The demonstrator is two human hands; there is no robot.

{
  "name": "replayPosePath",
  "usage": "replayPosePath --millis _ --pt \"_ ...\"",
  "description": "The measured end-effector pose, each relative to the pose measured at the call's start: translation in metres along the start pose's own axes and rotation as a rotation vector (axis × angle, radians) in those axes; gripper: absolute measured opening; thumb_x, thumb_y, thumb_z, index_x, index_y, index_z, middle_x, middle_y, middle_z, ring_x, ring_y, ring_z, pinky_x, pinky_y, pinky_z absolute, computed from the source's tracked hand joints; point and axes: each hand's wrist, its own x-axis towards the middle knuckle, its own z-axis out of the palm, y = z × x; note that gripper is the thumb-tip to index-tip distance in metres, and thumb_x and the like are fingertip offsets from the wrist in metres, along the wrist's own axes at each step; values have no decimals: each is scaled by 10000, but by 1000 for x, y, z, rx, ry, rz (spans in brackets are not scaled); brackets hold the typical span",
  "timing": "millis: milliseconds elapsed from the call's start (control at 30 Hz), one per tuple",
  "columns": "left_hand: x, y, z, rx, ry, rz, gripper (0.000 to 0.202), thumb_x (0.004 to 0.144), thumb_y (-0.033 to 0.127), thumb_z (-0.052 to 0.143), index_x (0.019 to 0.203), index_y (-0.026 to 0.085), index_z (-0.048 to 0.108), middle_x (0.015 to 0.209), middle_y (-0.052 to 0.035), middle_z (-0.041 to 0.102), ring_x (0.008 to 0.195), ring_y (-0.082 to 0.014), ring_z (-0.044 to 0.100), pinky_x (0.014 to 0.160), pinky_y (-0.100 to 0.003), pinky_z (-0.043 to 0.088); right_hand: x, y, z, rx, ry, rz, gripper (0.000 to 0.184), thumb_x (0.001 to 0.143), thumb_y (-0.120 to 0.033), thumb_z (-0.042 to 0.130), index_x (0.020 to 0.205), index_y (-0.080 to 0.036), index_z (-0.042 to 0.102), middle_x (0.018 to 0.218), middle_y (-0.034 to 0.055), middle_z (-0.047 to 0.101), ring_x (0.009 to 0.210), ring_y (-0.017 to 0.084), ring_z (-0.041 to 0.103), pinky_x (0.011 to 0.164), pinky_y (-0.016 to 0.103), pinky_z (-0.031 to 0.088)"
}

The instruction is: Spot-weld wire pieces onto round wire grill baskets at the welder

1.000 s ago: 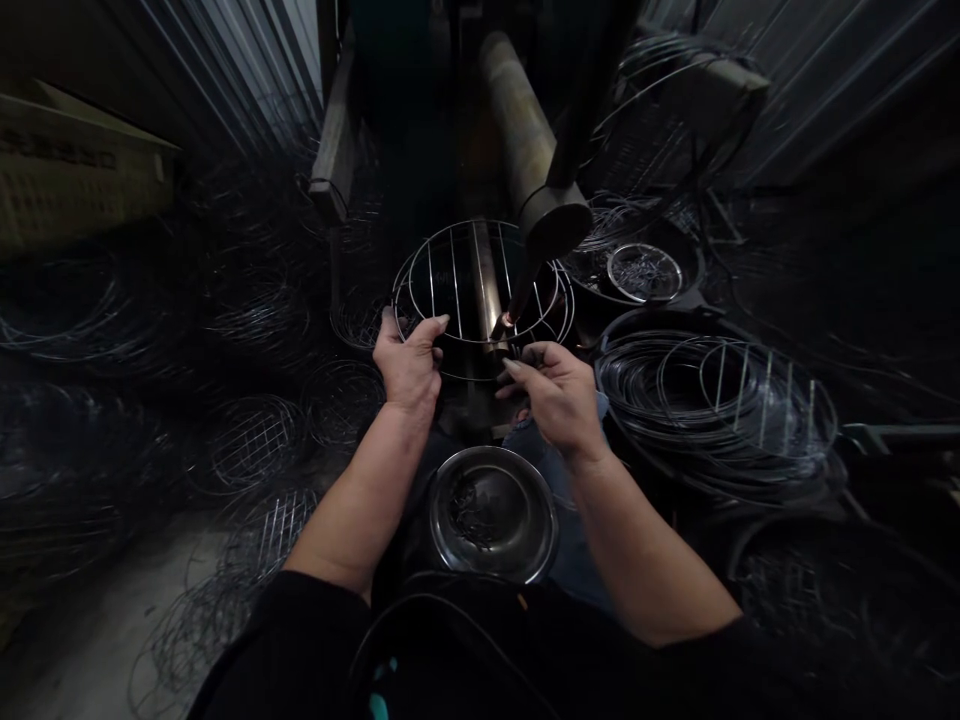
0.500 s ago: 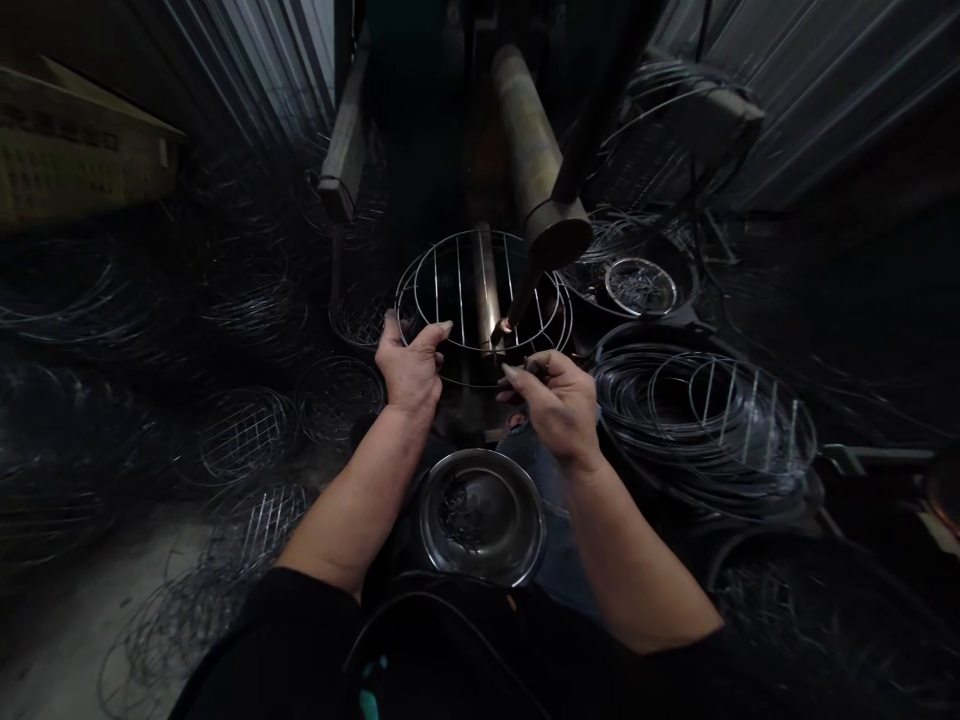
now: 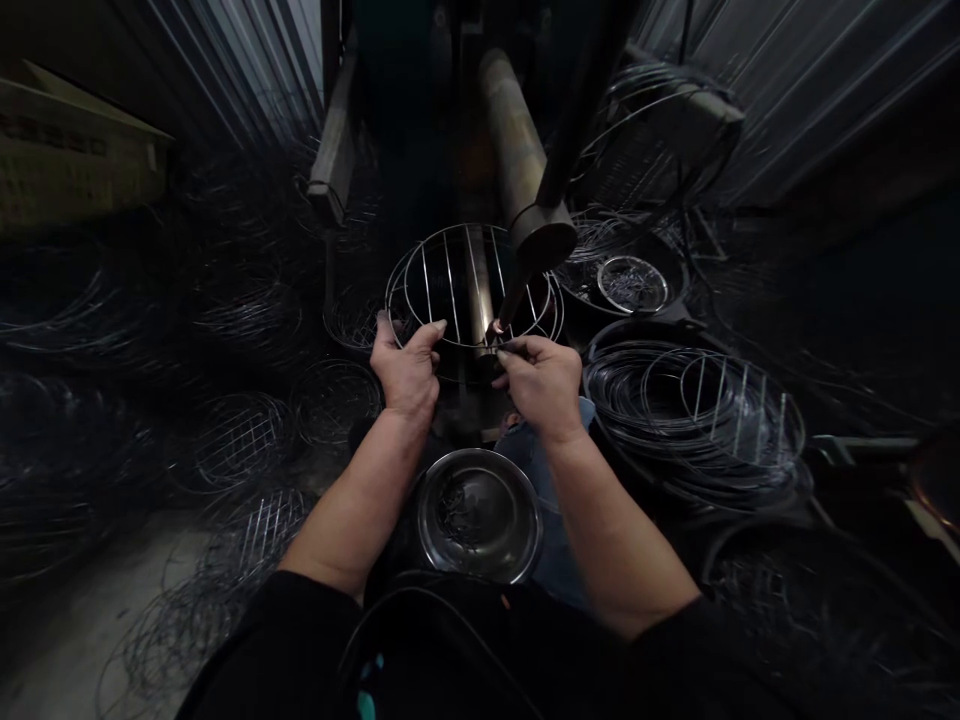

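Dim light, corners near black. Ribbed left wall [image 3: 259, 65], pale grey; ribbed right wall [image 3: 825, 85], duller. Grey floor [image 3: 82, 645] showing lower left. Yellowish box [image 3: 82, 165] at left edge, lettering blurred.

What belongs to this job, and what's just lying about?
In use:
round wire rack, left hand holding it
right hand at its near rim
metal rod
probably steel bowl

Lying about, apparently:
coiled wire, right
yellowish box, left
wire grids, left
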Motion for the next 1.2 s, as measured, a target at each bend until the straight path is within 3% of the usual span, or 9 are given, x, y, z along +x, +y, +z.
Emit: replayPosePath --millis 300,467,667,867,1200 --pt "9 2 -3 2 -15 -35 571 511 146 796 1046 208 605 881 29 512 572 -27 501 422 -149 326 -11 24 17 211 162 -72 117 763 -284 654 805 -175 660 708 -21 681 504 127 659 466 224 497" --pt "10 4 -1 4 -11 -50 641 533 103 784 1139 215 609 923 19 514 546 -24 498 402 -168 325 -12 29 20 195 200 -117 95 795 -281 639 819 -189 644 701 -34 666 525 126 671 490 225 508" --pt "16 5 1 -13 -28 -91 702 546 76 771 1204 246 594 895 25 513 580 -35 533 402 -146 319 -10 32 20 160 183 -164 89 817 -286 622 835 -200 636 713 -38 671 526 122 669 494 228 512" --pt "22 6 6 -19 -17 -92 767 546 58 770 1263 239 568 924 17 506 584 -38 536 390 -155 321 -6 28 20 164 174 -123 115 811 -316 621 825 -202 626 709 -35 668 512 125 661 475 229 511" --pt "25 3 7 14 7 -168 979 620 51 733 1491 196 312 829 21 530 575 -48 530 399 -138 318 1 29 21 134 147 -106 111 810 -306 604 828 -202 637 603 -50 638 507 142 660 504 243 496"
